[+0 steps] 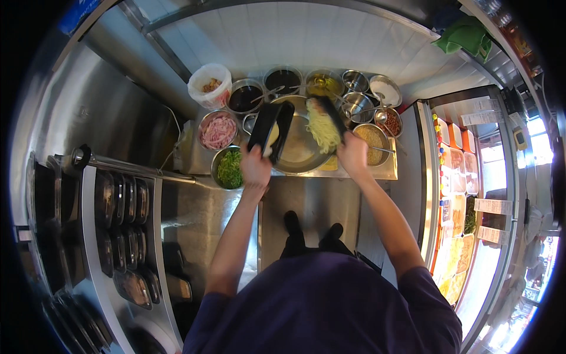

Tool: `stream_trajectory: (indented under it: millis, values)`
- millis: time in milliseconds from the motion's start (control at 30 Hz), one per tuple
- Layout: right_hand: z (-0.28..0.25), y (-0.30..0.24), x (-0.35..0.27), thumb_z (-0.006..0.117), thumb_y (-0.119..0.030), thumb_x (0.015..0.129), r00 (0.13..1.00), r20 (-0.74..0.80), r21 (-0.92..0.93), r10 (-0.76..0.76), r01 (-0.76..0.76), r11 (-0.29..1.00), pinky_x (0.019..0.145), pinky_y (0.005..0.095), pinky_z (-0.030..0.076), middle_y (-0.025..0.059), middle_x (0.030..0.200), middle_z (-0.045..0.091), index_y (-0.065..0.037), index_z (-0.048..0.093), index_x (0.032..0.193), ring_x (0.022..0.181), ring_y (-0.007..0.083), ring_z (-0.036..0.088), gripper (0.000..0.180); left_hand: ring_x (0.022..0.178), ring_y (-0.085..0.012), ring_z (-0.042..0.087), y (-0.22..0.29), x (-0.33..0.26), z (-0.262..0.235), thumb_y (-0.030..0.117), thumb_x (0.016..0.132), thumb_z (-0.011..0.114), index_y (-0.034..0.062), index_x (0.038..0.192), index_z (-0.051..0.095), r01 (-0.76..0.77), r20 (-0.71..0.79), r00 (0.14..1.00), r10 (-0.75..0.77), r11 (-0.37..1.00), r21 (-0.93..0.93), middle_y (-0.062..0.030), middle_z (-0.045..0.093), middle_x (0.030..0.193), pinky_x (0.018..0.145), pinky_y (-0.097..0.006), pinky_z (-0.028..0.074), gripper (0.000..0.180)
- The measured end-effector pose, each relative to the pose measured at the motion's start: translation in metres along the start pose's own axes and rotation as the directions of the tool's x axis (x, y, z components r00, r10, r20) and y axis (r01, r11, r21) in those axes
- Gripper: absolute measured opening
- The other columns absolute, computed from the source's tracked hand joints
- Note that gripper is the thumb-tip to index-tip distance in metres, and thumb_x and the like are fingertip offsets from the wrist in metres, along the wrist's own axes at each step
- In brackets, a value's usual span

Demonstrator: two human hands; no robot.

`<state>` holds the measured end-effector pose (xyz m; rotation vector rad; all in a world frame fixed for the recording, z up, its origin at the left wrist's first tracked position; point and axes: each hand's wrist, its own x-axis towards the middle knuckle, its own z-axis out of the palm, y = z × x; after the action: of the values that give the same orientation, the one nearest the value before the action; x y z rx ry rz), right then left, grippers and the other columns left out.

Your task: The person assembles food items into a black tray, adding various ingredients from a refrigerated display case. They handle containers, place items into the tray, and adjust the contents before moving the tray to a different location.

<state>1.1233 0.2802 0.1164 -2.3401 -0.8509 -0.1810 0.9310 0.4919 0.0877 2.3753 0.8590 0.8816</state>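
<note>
Purple-sleeved arms reach over steel surface (318,203): your left hand (254,166) grips tilted black container (270,127); right hand (352,154) clasps utensil lifting limp, slippery noodles (322,130) above wok (298,150). Support strands from underneath.

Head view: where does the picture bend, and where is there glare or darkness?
Head view: straight edges curve toward the round black rim; daylight washes out the display case at right; the stacked black trays at left lie in shadow; the left hand, right hand and noodles are evenly lit and fairly sharp.

Both hands (254,167) (352,154) raised, gripping
</note>
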Motion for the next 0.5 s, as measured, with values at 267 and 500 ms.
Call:
stream_trajectory:
  millis: [267, 500]
  values:
    - [0.053, 0.008, 0.043, 0.060, -0.002, 0.078, 0.985, 0.125, -0.280, 0.122, -0.083, 0.956, 0.072, 0.0509, 0.055, 0.0252, 0.104, 0.059, 0.001, 0.066, 0.086, 0.079, 0.0436, 0.066, 0.011, 0.082, -0.0449, 0.067, -0.014, 0.045, 0.058, 0.002, 0.078, 0.069, -0.0020, 0.093, 0.062, 0.169, 0.259, 0.934, -0.244, 0.945, 0.279, -0.0287, 0.038, 0.135, 0.074, -0.048, 0.058, 0.017]
    - [0.036, -0.010, 0.032, 0.064, -0.003, 0.073, 0.991, 0.068, -0.186, 0.114, -0.099, 0.978, 0.075, 0.0510, 0.055, 0.0252, 0.108, 0.060, 0.001, 0.067, 0.086, 0.080, 0.0445, 0.066, 0.015, 0.079, -0.0428, 0.067, -0.026, 0.048, 0.059, 0.006, 0.074, 0.075, 0.0001, 0.093, 0.064, 0.148, 0.141, 0.971, -0.194, 0.946, 0.288, -0.0234, 0.045, 0.129, 0.071, -0.048, 0.058, 0.022]
